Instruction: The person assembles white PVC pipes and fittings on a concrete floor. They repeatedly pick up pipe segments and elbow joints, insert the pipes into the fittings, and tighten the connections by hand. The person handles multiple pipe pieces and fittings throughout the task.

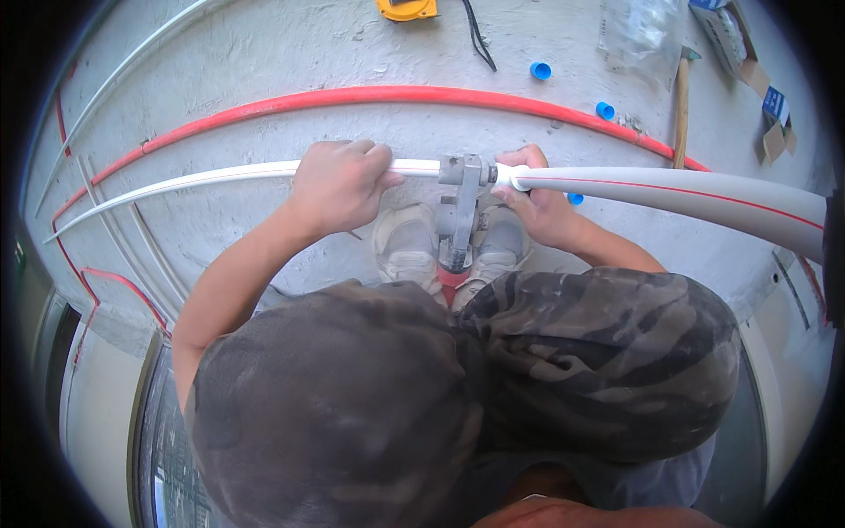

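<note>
My left hand (339, 187) is wrapped round a thin white plastic pipe (224, 172), close to the end that meets a grey die on the pipe fusion welder (469, 202). On the other side, my right hand (547, 208) grips a white pipe fitting (510, 176), which sits against the welder's opposite die. From that fitting a white pipe with a red stripe (687, 189) runs off to the right. The welder stands upright between my shoes, its red lower part (452, 280) partly hidden by my trousers. How deep the pipe and fitting sit on the dies, I cannot tell.
Across the floor beyond my hands runs a red pipe (378, 95). Small blue plastic caps (540, 70), a wooden-handled hammer (681, 110), a clear plastic bag (641, 40) and opened cardboard boxes (777, 128) lie at the right. A yellow tape measure (407, 9) is at the top.
</note>
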Available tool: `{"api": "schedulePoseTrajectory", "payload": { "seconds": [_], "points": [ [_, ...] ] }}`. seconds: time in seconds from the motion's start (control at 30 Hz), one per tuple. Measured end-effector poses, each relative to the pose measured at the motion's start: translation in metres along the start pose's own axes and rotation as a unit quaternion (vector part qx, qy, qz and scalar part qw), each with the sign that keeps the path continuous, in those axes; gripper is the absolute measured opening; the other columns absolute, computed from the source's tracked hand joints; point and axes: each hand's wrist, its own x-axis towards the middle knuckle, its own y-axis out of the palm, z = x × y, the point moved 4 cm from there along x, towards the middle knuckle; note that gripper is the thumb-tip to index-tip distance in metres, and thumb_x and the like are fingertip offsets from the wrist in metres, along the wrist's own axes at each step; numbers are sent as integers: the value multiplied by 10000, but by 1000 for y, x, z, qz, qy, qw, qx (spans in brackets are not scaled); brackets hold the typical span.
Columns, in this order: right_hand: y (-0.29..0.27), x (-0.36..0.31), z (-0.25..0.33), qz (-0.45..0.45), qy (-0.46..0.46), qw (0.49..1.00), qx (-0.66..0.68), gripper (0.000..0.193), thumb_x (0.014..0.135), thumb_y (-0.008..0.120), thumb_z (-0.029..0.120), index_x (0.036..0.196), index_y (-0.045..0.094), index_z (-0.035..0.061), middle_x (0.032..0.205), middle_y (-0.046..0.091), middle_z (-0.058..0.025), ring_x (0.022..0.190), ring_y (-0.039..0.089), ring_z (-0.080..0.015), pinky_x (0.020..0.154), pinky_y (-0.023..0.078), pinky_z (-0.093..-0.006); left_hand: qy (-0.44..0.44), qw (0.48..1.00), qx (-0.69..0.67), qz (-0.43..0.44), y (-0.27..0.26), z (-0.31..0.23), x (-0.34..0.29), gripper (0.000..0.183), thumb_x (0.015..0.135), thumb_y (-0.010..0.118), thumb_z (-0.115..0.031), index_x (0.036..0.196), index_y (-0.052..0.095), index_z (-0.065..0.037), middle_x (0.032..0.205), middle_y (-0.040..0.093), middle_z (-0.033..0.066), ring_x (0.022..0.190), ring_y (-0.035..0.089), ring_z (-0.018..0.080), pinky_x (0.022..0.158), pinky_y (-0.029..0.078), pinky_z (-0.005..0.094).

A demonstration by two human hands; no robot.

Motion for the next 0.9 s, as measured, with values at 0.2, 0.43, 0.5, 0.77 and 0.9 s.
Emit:
{"api": "schedulePoseTrajectory", "payload": {
  "seconds": [0.2,0.43,0.5,0.77,0.9],
  "points": [
    [2,3,4,2,-11,1000,-2,365,1013,659,94,1309,464,9,1113,553,-97,1018,550,-159,911,466,-347,12,1000,-6,-5,0,-1,1,285,925,741,-275,826,587,-56,748,616,140,696,656,395,608,490,509],
    [4,1,-3,20,-9,1000,18,370,1025,651,83,1308,419,27,1151,516,-106,1060,515,-168,965,440,-361,2,1000,5,3,2,-2,4,292,929,740,-275,815,581,-58,745,627,135,689,665,393,608,505,501],
    [1,3,0,29,-24,999,-12,369,1023,650,71,1298,406,35,1170,504,-115,1072,503,-174,980,430,-363,-4,1000,12,12,4,-3,1,293,927,742,-277,815,581,-58,750,635,135,685,665,392,610,510,498],
    [4,6,-3,5,-56,998,-1,298,989,672,59,1177,448,0,1148,440,-140,1030,484,-253,947,429,-373,-6,1000,5,13,3,-3,4,288,921,743,-279,817,585,-62,759,649,141,701,672,395,623,515,501],
    [5,6,-4,6,-55,998,0,346,979,666,23,1218,415,21,1163,434,-139,1066,477,-238,975,419,-373,-16,999,4,30,4,-4,5,282,923,737,-271,815,581,-62,757,649,143,704,671,402,625,513,511]
  ]
}}
